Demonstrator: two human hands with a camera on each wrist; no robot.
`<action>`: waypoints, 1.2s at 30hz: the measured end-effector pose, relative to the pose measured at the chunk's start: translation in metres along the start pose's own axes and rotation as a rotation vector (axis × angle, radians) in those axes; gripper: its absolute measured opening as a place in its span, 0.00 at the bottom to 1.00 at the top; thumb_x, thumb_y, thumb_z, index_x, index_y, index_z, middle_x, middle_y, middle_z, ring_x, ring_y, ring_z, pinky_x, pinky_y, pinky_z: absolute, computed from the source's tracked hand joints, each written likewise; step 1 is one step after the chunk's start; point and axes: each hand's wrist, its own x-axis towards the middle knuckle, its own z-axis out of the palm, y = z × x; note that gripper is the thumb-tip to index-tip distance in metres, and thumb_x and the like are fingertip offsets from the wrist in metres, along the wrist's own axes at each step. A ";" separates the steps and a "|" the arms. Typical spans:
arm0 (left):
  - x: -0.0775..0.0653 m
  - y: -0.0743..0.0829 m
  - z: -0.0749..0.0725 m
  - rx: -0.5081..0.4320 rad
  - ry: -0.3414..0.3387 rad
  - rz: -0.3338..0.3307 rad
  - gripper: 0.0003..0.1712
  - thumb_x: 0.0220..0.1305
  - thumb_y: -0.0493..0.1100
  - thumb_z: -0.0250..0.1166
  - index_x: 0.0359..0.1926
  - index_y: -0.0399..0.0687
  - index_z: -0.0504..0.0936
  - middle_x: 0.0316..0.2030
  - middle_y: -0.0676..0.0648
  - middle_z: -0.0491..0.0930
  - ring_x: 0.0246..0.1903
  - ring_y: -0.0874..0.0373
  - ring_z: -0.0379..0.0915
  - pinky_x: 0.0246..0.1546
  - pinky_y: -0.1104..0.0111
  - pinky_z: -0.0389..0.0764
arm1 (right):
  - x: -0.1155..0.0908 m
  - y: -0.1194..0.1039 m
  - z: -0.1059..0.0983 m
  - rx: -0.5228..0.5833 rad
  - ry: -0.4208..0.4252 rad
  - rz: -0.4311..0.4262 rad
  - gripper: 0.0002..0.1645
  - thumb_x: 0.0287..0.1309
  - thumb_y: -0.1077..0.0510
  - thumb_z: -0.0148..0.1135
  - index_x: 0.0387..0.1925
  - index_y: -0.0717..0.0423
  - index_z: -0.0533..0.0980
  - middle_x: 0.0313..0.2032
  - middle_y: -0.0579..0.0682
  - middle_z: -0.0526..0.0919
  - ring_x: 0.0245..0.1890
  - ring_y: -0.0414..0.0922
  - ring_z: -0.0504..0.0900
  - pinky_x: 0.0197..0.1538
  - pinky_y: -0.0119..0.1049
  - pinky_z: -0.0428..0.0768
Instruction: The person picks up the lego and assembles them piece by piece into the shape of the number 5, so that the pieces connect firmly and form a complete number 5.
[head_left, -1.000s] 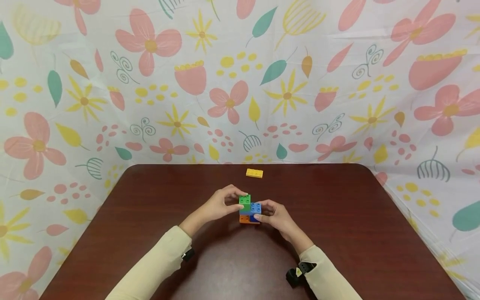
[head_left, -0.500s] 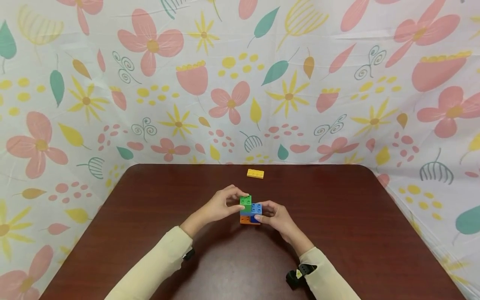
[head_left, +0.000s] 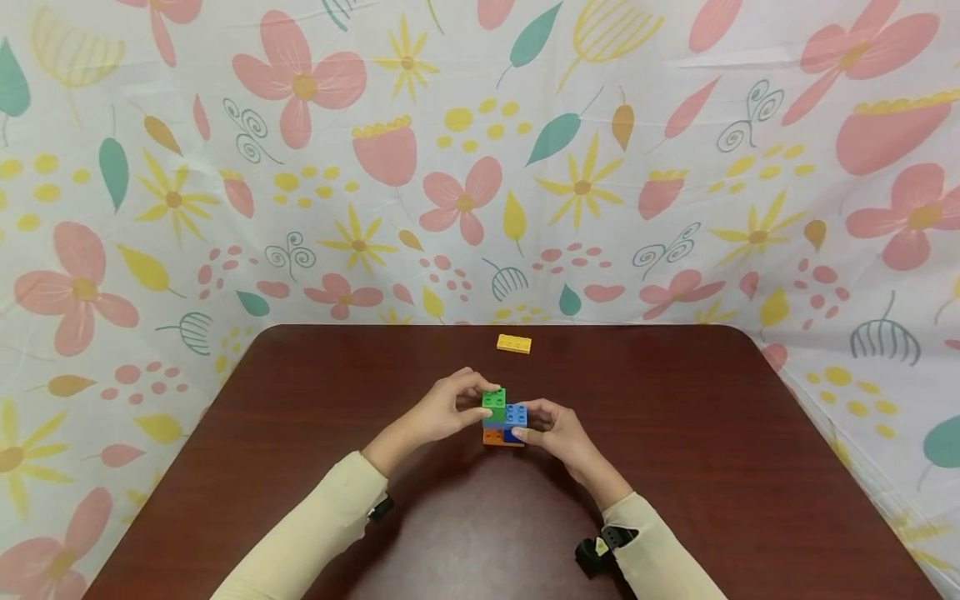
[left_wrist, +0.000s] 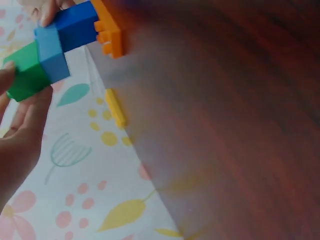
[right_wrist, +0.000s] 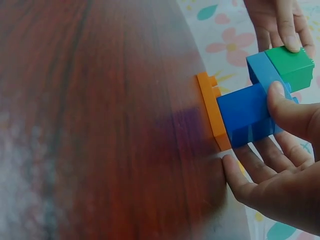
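Observation:
A stack of toy building bricks stands near the middle of the table. At its bottom lies a thin orange brick (right_wrist: 212, 112), with a dark blue brick (right_wrist: 245, 111) on one side of it. A lighter blue brick (head_left: 516, 413) sits above that and juts out to the left. On its left end is a green brick (head_left: 493, 403). My left hand (head_left: 446, 408) pinches the green brick between thumb and fingers. With thumb in front and fingers behind, my right hand (head_left: 558, 433) grips the blue bricks from the right.
A flat yellow brick (head_left: 513, 343) lies near the far edge of the dark brown table (head_left: 337, 358). Behind the table hangs a flower-patterned cloth (head_left: 465, 125). Each wrist wears a black strap, the right one with a camera (head_left: 592, 554).
Both hands keep their hold on the bricks, with almost no motion. The whole head view has shifted very slightly.

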 end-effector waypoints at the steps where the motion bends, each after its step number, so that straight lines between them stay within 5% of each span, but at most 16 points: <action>1: -0.001 -0.001 0.001 -0.012 0.004 0.001 0.18 0.61 0.33 0.65 0.53 0.44 0.78 0.42 0.46 0.74 0.46 0.52 0.78 0.51 0.60 0.78 | 0.000 0.001 0.000 -0.003 -0.001 -0.002 0.23 0.54 0.58 0.71 0.51 0.60 0.77 0.49 0.56 0.82 0.50 0.52 0.80 0.47 0.42 0.81; 6: -0.004 -0.005 0.003 -0.040 0.002 -0.001 0.18 0.61 0.35 0.65 0.53 0.44 0.79 0.45 0.46 0.76 0.46 0.52 0.77 0.51 0.59 0.78 | -0.003 0.006 0.000 -0.002 -0.003 0.009 0.23 0.52 0.58 0.72 0.50 0.60 0.77 0.49 0.56 0.82 0.50 0.53 0.80 0.46 0.41 0.81; 16: 0.001 0.008 -0.001 0.071 -0.010 -0.015 0.16 0.58 0.31 0.67 0.49 0.44 0.79 0.44 0.47 0.76 0.46 0.52 0.79 0.48 0.65 0.79 | -0.002 -0.003 0.000 0.003 -0.019 -0.006 0.23 0.55 0.59 0.70 0.52 0.61 0.76 0.49 0.56 0.82 0.48 0.50 0.80 0.46 0.41 0.81; 36: -0.009 0.004 0.015 -0.058 0.109 -0.022 0.18 0.61 0.34 0.65 0.53 0.46 0.79 0.44 0.45 0.75 0.49 0.50 0.77 0.51 0.60 0.77 | -0.003 -0.006 -0.004 -0.031 -0.045 0.000 0.22 0.56 0.61 0.69 0.52 0.63 0.76 0.47 0.55 0.82 0.48 0.50 0.80 0.47 0.42 0.81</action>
